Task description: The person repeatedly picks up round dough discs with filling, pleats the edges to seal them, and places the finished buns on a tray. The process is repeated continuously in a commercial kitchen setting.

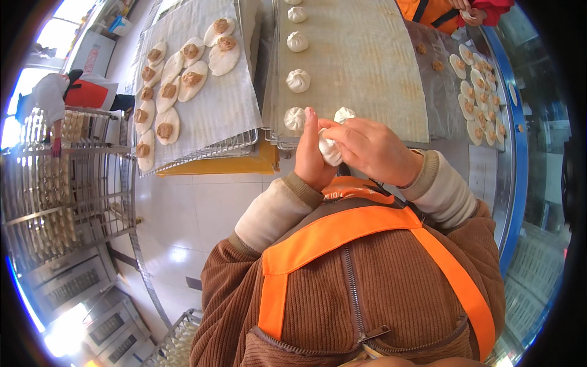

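Observation:
My left hand [312, 153] cups a white dough bun [330, 149] in front of my chest. The fingers of my right hand [373, 144] pinch the dough's upper edge. Just beyond my hands, pleated buns [298, 80] stand in a column along the left part of a mesh-lined tray [362, 59], and one more pleated bun [344, 114] sits right behind my right hand. To the left, flat dough rounds topped with brown filling [191, 80] lie on another mesh sheet [229, 110].
More filled dough rounds [482, 98] lie on the right beside a blue-edged counter [517, 151]. A co-worker's hands [472, 13] hold dough at the top right. Another person [48, 94] stands by a metal rack [69, 149] at the left. A yellow crate [229, 164] supports the left tray.

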Motion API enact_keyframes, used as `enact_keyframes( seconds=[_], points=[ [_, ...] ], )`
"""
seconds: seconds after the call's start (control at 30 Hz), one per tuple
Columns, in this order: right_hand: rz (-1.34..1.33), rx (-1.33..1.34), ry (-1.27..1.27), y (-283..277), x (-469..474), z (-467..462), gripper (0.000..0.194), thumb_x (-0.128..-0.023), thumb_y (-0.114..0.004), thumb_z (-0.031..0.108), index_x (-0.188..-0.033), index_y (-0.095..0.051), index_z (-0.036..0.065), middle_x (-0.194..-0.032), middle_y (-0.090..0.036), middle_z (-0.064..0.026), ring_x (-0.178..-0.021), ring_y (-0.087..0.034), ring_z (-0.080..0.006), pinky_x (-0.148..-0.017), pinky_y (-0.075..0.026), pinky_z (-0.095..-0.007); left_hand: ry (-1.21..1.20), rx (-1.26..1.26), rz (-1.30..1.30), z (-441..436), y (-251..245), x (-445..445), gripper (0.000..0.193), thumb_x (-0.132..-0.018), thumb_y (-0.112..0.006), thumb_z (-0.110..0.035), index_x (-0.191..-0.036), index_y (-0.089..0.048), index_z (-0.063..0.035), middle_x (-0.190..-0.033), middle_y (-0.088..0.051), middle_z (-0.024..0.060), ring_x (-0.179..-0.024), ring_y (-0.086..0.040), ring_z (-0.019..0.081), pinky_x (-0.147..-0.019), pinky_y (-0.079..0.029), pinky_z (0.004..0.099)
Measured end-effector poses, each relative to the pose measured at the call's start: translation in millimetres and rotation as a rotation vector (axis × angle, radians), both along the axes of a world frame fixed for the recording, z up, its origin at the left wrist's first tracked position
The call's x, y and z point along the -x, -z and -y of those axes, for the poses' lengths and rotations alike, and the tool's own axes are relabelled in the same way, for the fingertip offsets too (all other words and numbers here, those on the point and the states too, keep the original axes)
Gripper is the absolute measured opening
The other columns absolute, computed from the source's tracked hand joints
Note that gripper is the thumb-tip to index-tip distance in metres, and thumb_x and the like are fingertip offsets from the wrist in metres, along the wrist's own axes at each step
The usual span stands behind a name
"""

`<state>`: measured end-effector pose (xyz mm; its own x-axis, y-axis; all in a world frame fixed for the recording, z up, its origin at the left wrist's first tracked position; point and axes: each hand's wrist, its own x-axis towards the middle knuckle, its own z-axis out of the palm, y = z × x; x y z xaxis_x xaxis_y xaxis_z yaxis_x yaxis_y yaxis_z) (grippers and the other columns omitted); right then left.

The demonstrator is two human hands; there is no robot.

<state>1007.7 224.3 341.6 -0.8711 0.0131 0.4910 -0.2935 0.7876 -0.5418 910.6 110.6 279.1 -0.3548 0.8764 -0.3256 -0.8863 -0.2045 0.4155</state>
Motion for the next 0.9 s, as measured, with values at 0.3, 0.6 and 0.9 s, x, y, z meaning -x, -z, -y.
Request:
enact_keyframes(
  seconds=[0.3,0.6,0.9],
  points=[
    [0.358,0.191,-0.176,-8.6,-5.0,-17.9,0.019,-0.081,-0.062,0.0,-0.099,-0.059,-0.002,-0.087,-0.059,-0.0145,-0.073,-0.06,-0.0319,-0.064,-0.05,-0.0349,0.448,-0.069,0.247,-9.6,7.0,10.7,0.075,-0.086,-0.027,-0.078,-0.095,-0.058,-0.0101,-0.083,-0.063,0.0038,-0.074,-0.062,0.0164,-0.062,-0.051,0.0323],
    [0.192,0.074,0.065,-6.1,-8.8,-11.0,0.021,-0.08,-0.066,0.006,-0.1,-0.063,-0.001,-0.087,-0.057,-0.0116,-0.079,-0.06,-0.028,-0.066,-0.05,-0.0323,0.328,-0.372,0.023,-4.5,-1.1,3.1,0.082,-0.085,-0.017,-0.08,-0.113,-0.053,-0.0115,-0.093,-0.061,0.004,-0.078,-0.059,0.0205,-0.061,-0.047,0.0328],
    [-0.117,0.169,0.201,27.9,9.4,6.9,0.042,-0.082,-0.067,0.023,-0.117,-0.06,0.001,-0.125,-0.053,-0.0162,-0.112,-0.049,-0.0315,-0.096,-0.038,-0.0411,-0.188,-0.022,-0.167,-9.5,-17.0,-30.0,0.071,-0.091,-0.02,-0.071,-0.118,-0.046,-0.011,-0.108,-0.056,0.0059,-0.098,-0.055,0.0185,-0.08,-0.047,0.0352]
  ],
)
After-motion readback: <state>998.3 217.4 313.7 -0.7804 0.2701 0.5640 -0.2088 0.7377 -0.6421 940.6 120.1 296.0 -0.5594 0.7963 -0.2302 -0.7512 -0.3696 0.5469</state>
